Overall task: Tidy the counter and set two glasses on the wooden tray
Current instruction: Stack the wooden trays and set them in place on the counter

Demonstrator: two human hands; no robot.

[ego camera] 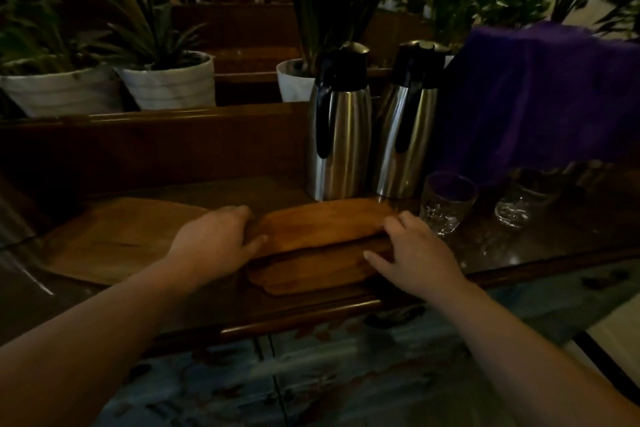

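A wooden tray point(322, 224) is tilted up off a second wooden tray point(311, 270) that lies flat on the dark counter. My left hand point(216, 236) grips the upper tray's left end and my right hand point(412, 250) grips its right end. Two clear glasses stand on the counter to the right: the nearer glass point(446, 203) close to the tray's right end, the farther glass point(523, 196) beyond it. Both glasses look empty.
Two steel thermos jugs point(341, 125) point(407, 121) stand just behind the trays. A purple cloth point(540, 94) hangs at the back right above the glasses. A pale wooden board point(121, 239) lies at the left. Potted plants point(166, 80) line the ledge behind.
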